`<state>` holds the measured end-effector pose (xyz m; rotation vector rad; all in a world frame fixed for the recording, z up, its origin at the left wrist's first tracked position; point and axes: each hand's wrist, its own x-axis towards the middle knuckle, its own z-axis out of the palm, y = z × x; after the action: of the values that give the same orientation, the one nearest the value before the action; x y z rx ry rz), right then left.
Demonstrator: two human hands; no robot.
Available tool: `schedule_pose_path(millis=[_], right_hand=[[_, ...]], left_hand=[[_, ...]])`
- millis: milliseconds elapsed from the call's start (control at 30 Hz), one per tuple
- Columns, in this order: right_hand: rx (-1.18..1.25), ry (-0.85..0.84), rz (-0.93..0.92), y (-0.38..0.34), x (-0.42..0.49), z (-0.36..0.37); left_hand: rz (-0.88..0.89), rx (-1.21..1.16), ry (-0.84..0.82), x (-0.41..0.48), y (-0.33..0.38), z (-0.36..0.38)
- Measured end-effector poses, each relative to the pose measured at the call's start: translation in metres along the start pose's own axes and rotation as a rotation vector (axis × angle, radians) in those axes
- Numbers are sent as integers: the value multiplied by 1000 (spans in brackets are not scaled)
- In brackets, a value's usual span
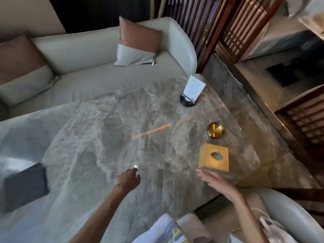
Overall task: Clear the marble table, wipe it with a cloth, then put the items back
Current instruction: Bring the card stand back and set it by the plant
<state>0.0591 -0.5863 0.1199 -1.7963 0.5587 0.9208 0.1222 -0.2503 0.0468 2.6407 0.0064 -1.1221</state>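
The grey marble table fills the middle of the view. A gold square tissue box sits near its right edge. Behind it lies a round gold disc, and further back a white card in a dark round stand. A dark folded cloth or pad lies at the table's left. My left hand hovers over the marble with fingers loosely curled, holding nothing. My right hand is flat with fingers extended, just in front of the tissue box and holding nothing.
A pale sofa with two brown-and-grey cushions runs along the far side. A wooden slatted screen stands at the back right. A pale chair with a white bag sits at the lower right.
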Motion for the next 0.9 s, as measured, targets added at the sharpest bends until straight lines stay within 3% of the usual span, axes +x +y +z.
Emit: schedule_pose_path(millis=[133,333,500,633,900], right_hand=[[93,123,-87,-62,51,-117],[-133,347,-322,-197,200,-244],[-336,285,-359,-259,278,-269],[-487,185,-386,-259,309,-267],[-597,288,-471,-254,312,-260]], left_hand=[[-33,-98,5,83,73,-45],[-113,-670,87,243,203,-113],[-198,-1088,73,324,293,-141],[-242,-1161,73,345,331,-141],[-261,-1337,16,345,333,-134]])
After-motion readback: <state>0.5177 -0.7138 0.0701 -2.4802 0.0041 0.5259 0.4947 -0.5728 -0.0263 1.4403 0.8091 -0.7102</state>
